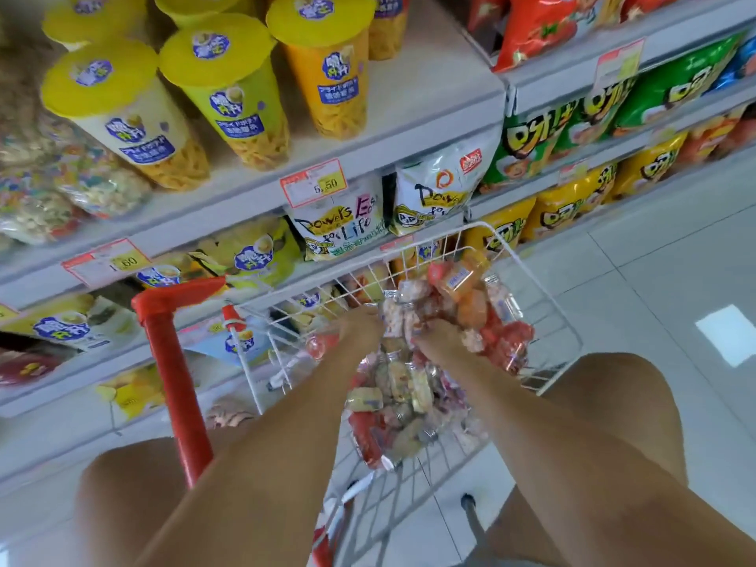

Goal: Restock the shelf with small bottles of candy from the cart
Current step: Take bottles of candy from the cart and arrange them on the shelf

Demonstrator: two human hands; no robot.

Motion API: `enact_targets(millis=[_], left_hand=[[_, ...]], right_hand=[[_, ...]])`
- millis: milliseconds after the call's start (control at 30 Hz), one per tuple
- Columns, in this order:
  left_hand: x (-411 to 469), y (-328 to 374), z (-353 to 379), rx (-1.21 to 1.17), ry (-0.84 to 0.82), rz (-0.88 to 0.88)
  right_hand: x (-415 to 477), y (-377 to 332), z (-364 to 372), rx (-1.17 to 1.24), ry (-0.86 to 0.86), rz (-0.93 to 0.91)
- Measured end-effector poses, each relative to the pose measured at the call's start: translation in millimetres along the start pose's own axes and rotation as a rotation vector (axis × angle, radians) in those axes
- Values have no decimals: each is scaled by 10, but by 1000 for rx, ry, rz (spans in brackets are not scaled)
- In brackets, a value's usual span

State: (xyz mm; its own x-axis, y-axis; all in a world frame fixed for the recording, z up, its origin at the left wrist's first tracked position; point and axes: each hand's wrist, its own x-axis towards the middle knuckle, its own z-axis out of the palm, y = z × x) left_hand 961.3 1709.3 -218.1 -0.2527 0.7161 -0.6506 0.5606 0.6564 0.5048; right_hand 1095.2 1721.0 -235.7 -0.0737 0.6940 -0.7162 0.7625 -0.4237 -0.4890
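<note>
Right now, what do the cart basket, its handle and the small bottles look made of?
Cart basket: thin white wire in an open grid, likely coated metal. Handle: glossy red tube, probably plastic. Small bottles: clear shiny walls showing candy inside, probably plastic, though blur leaves glass possible.

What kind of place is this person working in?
Most likely a shop's snack aisle: shelves of snack bags and yellow-lidded tubs, price tags on the shelf edges, and a wire cart.

Pale tiled floor point(654, 280) with a bright light patch point(726, 333); white shelving point(429, 96) on the left.
</note>
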Motion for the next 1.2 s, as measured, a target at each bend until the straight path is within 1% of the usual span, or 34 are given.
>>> enact_targets(millis=[100, 167, 233, 300, 367, 467, 533, 567, 633, 700, 733, 800, 867, 933, 1067, 1200], left_hand=[[35, 65, 100, -28, 21, -72], [40, 112, 163, 42, 31, -92], [54, 144, 173, 105, 17, -94], [63, 106, 159, 164, 7, -106], [44, 56, 125, 161, -21, -111], [-25, -29, 22, 120, -39, -72], [-132, -39, -107, 29, -17, -45], [-215, -41, -192, -54, -6, -25], [-404, -13, -381, -324, -41, -7], [-647, 52, -595, -632, -122, 8], [-753, 70, -707, -722, -153, 27], [-1004, 99, -956, -805, -187, 122], [-1255, 104, -1209, -826, -174, 252], [-1502, 97, -1474, -819, -138, 378], [-2032, 103, -1978, -750, 23, 587], [-2563, 136, -2555, -728, 210, 714]], right_hand=[[99, -17, 55, 127, 64, 27], [67, -45, 54, 99, 65, 45], [75, -53, 55, 90, 25, 92], [39, -86, 27, 132, -26, 131], [9, -101, 2, 182, -82, 153], [-87, -113, -21, 261, -132, 59], [-161, -142, -82, 333, -161, -6], [-232, -181, -137, 353, -162, -25], [-409, -284, -290, 355, -156, -44], [-600, -402, -446, 359, -146, -124], [-691, -468, -519, 376, -146, -188], [-960, -644, -677, 393, -159, -328], [-1242, -846, -800, 413, -153, -463], [-1551, -1061, -898, 396, -106, -560], [-2171, -1536, -1027, 275, -39, -795], [-2650, -2092, -1082, 317, 34, -1008]])
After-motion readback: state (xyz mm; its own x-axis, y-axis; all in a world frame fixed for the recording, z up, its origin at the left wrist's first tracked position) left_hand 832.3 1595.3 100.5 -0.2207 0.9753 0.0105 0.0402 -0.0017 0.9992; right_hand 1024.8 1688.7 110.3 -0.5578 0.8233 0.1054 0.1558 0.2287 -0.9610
